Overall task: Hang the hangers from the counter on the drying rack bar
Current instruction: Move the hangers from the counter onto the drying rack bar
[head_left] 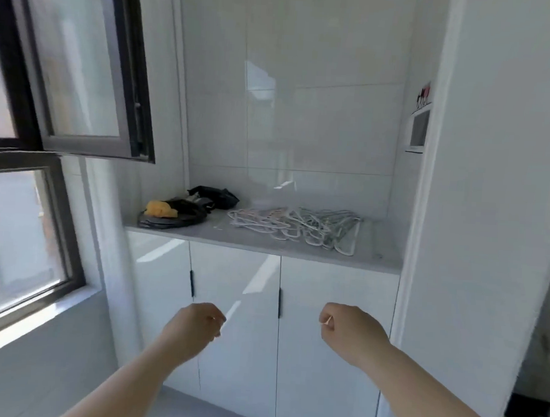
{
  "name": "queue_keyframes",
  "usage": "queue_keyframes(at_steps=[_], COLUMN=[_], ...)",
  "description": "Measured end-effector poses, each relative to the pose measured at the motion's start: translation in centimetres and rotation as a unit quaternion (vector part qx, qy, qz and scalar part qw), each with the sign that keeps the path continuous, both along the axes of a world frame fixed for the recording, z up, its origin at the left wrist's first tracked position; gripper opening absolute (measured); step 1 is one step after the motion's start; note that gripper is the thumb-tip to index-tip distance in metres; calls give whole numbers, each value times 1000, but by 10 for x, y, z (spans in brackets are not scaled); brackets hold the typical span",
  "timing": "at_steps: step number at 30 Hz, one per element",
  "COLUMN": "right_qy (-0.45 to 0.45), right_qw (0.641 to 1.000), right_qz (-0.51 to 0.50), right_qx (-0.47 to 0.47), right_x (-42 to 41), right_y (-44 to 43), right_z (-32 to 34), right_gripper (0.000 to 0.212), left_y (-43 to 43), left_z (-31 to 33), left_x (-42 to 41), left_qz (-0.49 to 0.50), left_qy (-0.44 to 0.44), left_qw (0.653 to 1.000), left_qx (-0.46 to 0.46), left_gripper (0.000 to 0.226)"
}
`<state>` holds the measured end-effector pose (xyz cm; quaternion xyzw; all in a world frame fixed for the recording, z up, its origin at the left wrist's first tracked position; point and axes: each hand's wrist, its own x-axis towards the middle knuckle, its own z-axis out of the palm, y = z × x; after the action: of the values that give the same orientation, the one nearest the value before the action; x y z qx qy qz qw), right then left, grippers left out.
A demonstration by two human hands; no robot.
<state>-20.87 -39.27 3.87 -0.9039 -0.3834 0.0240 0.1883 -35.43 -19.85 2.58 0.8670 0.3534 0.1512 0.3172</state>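
Note:
A tangled pile of white and grey wire hangers [298, 227] lies on the grey counter [243, 238], right of its middle. My left hand [194, 327] and my right hand [351, 332] hover in front of the white cabinet doors, well below the counter and apart from the hangers. Both hands have their fingers curled shut. The right one seems to pinch something tiny and pale at its fingertips; I cannot tell what it is. No drying rack bar is in view.
Black items [213, 197] and a yellow cloth [161, 209] on a dark round thing sit at the counter's left end. An open black-framed window sash [83, 70] juts inward at upper left. A white wall [491, 187] bounds the niche on the right.

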Motion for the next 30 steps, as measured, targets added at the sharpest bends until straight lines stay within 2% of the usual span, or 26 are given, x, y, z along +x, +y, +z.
queue_keyframes(at_steps=[3,6,10,14,17,21,25,28,30], right_qy=[8,1,-12,-46,-63,-88,-111,-129,-140], right_qw=[999,999,1000,999,998,996,994,991,990], right_qz=[-33,-33,-11,-5,-6,15,18,23,10], right_qx=[13,13,19,4,-3,1,18,-8,-22], right_x=[62,129,218,292,331,368,398,420,429], right_y=[13,39,80,120,150,187,225,255,268], right_z=[-11,-19,-27,-34,-47,-63,-62,-63,-69], right_gripper=[28,30,36,38,39,56,60,60,60], left_y=[14,31,58,83,101,137,179,213,236], left_z=[-6,-18,-25,-29,-43,-54,-43,-32,-27], left_x=[63,124,198,262,295,326,369,404,426], left_qz=[-31,-39,-7,32,26,26,57,87,117], left_qy=[-6,-12,-10,-16,-6,5,-75,-144,-184], left_qw=[999,999,1000,999,999,997,993,978,962], left_qx=[-9,-8,1,11,-28,-69,-73,-123,-166], left_gripper=[27,34,35,27,34,31,30,19,27])
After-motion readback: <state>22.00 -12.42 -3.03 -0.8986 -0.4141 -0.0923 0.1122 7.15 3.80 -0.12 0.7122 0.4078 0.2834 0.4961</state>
